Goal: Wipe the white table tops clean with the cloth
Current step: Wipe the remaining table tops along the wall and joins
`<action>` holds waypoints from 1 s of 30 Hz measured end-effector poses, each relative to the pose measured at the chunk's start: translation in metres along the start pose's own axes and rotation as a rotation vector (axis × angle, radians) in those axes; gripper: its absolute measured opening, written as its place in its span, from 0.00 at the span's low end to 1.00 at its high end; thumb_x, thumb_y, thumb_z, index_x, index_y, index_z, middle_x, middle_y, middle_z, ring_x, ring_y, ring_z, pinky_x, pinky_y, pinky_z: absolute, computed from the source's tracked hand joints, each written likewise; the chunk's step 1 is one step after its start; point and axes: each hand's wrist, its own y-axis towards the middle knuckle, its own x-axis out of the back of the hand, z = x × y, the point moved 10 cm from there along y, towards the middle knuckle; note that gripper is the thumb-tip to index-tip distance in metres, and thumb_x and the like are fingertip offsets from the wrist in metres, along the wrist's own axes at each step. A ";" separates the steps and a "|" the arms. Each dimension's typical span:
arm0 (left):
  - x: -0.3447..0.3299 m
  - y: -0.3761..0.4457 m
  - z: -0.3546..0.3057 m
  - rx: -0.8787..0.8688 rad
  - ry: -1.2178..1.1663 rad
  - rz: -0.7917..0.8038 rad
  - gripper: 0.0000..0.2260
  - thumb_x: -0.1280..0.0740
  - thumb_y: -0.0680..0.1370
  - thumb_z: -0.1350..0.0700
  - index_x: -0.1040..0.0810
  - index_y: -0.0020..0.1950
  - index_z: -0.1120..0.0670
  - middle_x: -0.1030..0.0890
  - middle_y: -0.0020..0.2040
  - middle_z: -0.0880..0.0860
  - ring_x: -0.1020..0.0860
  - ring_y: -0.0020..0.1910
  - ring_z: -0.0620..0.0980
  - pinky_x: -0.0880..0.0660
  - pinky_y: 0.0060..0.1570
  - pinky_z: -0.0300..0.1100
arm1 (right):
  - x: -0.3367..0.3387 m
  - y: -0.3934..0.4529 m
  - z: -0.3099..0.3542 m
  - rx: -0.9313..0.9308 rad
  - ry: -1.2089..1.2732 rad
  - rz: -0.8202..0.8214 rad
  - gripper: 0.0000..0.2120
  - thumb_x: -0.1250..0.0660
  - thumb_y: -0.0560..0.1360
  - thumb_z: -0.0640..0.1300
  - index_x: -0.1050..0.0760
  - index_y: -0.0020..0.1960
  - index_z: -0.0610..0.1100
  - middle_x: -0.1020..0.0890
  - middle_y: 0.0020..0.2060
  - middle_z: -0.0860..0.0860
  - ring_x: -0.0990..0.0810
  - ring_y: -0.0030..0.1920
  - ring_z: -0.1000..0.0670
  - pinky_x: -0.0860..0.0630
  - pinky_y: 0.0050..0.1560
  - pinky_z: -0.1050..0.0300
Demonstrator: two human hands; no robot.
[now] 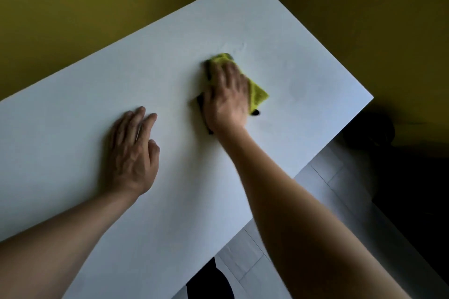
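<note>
Right hand: your right hand (227, 94) lies flat on the small yellow-green cleaning cloth (257, 93), fingers mostly straight, pressing it down. It looks blurry, so I think it is in the middle of a wipe.
Left hand: your left hand (134, 150) rests flat on the smooth white tabletop (73, 128), fingers straight, holding nothing. It sits well apart from the cloth, on the other side of your right hand.
Cloth: it is under your right hand, with one corner sticking out past your little finger and another bit poking out past your fingertips.
Marks: just past your right fingertips there are faint smudges (233, 47) on the tabletop. I cannot tell if they are dirt or wet streaks.
Slip risk: the cloth is only pressed, not gripped. If you push fast, it could bunch up or slide out from under your palm.
Missed spots: the tabletop is big and the cloth is small. Wide gaps between your wipes could leave dirty strips.
Edge risk: the tabletop ends not far beyond the cloth's loose corner. A long wipe that way could drop the cloth on the pale floor (323, 177).
Leaning risk: your left palm may leave fresh prints where it rests.
</note>
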 end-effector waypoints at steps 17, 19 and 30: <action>-0.004 0.001 0.001 0.020 0.018 0.055 0.24 0.47 0.82 0.56 0.28 0.77 0.58 0.31 0.79 0.60 0.35 0.79 0.63 0.38 0.78 0.59 | 0.063 0.048 -0.165 -0.255 -0.039 -0.130 0.28 0.42 0.78 0.50 0.35 0.77 0.49 0.35 0.78 0.46 0.40 0.78 0.45 0.49 0.79 0.47; -0.004 0.001 0.001 0.022 0.020 0.050 0.24 0.46 0.82 0.56 0.28 0.77 0.59 0.31 0.79 0.60 0.34 0.78 0.63 0.37 0.77 0.60 | 0.079 0.043 -0.193 -0.365 -0.060 -0.204 0.27 0.44 0.79 0.49 0.36 0.78 0.47 0.35 0.78 0.46 0.41 0.79 0.46 0.50 0.80 0.47; -0.005 0.006 0.001 0.067 0.027 0.052 0.24 0.45 0.80 0.55 0.25 0.74 0.59 0.28 0.76 0.61 0.29 0.73 0.67 0.31 0.70 0.64 | 0.004 0.072 -0.024 0.225 -0.002 0.046 0.28 0.40 0.77 0.53 0.31 0.76 0.47 0.30 0.75 0.43 0.34 0.75 0.40 0.41 0.76 0.45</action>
